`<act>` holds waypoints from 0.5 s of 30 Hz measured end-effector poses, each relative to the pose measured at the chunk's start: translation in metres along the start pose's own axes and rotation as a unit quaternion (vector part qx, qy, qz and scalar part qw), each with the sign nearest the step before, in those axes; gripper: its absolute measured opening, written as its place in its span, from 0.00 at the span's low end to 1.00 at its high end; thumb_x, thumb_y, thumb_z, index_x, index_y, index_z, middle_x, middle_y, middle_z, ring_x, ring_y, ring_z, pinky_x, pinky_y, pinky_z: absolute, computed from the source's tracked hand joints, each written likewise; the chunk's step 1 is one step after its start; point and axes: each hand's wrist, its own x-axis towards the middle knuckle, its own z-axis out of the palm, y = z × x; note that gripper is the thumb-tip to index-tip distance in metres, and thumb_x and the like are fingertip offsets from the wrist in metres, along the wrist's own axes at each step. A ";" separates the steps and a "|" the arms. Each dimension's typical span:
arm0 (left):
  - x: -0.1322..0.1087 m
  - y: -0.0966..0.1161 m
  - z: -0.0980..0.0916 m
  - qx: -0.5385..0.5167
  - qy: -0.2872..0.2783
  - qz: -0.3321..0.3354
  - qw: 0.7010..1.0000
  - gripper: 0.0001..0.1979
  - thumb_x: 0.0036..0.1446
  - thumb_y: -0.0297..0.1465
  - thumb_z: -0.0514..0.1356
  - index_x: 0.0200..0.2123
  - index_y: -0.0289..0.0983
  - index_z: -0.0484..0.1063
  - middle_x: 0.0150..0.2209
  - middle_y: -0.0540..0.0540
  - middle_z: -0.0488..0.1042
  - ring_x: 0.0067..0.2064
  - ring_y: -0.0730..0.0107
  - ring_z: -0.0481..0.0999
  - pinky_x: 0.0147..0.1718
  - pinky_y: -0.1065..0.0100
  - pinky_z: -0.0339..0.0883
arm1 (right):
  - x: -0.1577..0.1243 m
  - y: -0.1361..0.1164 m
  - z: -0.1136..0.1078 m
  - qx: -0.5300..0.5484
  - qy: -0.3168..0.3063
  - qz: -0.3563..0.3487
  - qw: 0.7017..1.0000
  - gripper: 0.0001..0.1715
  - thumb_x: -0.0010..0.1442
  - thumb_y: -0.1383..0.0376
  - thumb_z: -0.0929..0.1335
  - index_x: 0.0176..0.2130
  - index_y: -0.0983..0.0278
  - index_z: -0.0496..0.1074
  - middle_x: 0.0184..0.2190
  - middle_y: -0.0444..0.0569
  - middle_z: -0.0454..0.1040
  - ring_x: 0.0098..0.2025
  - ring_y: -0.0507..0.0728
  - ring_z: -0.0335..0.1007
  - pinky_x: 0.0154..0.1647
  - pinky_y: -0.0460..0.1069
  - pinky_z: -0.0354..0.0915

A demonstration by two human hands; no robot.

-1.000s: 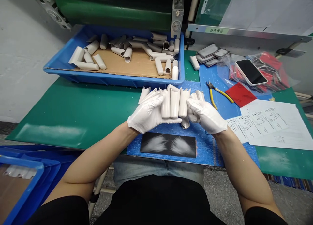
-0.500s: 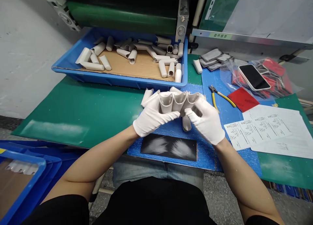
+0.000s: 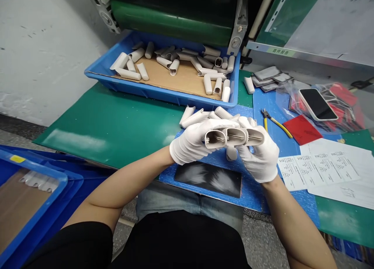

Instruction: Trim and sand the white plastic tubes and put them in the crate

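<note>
Three white hollow plastic parts (image 3: 235, 137) are held side by side in a row, their open ends facing me. My left hand (image 3: 193, 141), in a white glove, grips the left end of the row. At the right end, my right hand (image 3: 259, 156), also gloved, closes round the row. Below the hands lies a black sheet (image 3: 208, 179) with two pale dusty patches, on a blue mat (image 3: 169, 174). Several loose white parts (image 3: 194, 118) lie just behind the hands, and one more (image 3: 231, 153) shows beneath the row.
A blue bin (image 3: 163, 95) of similar parts stands at the back under a green roller (image 3: 172, 21). To the right are yellow-handled cutters (image 3: 277, 123), a red square (image 3: 302, 129), a phone (image 3: 318, 104) and papers (image 3: 341, 171). Another blue bin (image 3: 62, 181) is low at left.
The row of parts has been tilted, so the open ends now face me more directly. Both hands have turned with it. The whole view has shifted, with the scene appearing further right.
</note>
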 end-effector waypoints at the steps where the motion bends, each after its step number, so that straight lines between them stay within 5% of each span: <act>1: 0.000 -0.001 0.001 0.029 0.009 0.024 0.999 0.27 0.71 0.45 0.59 0.68 0.43 0.63 0.64 0.43 0.76 0.66 0.54 0.77 0.70 0.51 0.71 | -0.002 0.002 0.001 -0.007 -0.002 -0.001 1.000 0.38 0.75 0.59 0.66 0.78 0.46 0.53 0.65 0.47 0.75 0.57 0.64 0.77 0.68 0.63 0.71; 5: 0.006 0.002 -0.005 0.058 0.018 0.079 0.995 0.25 0.72 0.42 0.58 0.66 0.39 0.62 0.63 0.42 0.76 0.66 0.54 0.77 0.69 0.51 0.71 | -0.006 0.004 0.000 -0.007 -0.002 -0.004 1.000 0.39 0.75 0.61 0.67 0.78 0.44 0.53 0.64 0.46 0.75 0.60 0.64 0.76 0.69 0.66 0.70; 9: 0.018 0.013 -0.017 0.032 -0.034 0.100 0.994 0.19 0.76 0.34 0.49 0.64 0.36 0.65 0.61 0.45 0.77 0.64 0.59 0.78 0.69 0.49 0.70 | -0.006 0.002 0.000 0.003 0.015 -0.018 1.000 0.41 0.73 0.64 0.69 0.77 0.47 0.56 0.62 0.49 0.77 0.58 0.64 0.78 0.67 0.65 0.73; 15: 0.020 0.012 -0.008 0.020 -0.061 0.042 0.997 0.16 0.72 0.34 0.58 0.60 0.38 0.69 0.59 0.42 0.79 0.64 0.57 0.78 0.72 0.51 0.69 | -0.008 0.000 0.000 -0.017 0.029 0.007 0.999 0.33 0.72 0.59 0.71 0.72 0.54 0.66 0.55 0.51 0.81 0.54 0.64 0.81 0.66 0.62 0.74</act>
